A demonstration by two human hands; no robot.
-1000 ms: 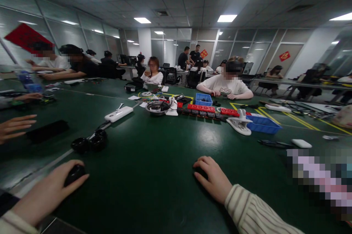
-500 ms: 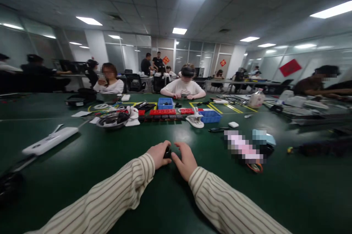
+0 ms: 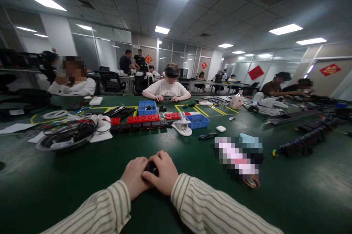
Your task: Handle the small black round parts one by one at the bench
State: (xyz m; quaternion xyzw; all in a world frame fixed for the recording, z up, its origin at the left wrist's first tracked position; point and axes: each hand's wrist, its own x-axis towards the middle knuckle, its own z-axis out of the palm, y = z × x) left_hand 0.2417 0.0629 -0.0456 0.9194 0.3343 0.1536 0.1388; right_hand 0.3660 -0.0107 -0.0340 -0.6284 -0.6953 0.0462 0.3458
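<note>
Both of my hands meet over the green table (image 3: 192, 164). A small, glossy black rounded object (image 3: 151, 168) shows between them; its kind cannot be made out. My left hand (image 3: 134, 176) is closed around its left side, the fingers partly hidden. From the right, my right hand (image 3: 164, 172) wraps over it, with the thumb across the near side and the fingers on top. The lower part of the object is covered by my hands.
Beyond my hands lie red-and-black blocks (image 3: 143, 118), a white clip (image 3: 182, 125), blue bins (image 3: 147, 108) and a bowl of cables (image 3: 66, 138). To the right are a white case (image 3: 220, 129) and a pixelated pink item (image 3: 236, 157). A person (image 3: 166, 89) sits opposite.
My right hand has come in from beside the black object and closed on it, joining my left hand. The view has turned to the right.
</note>
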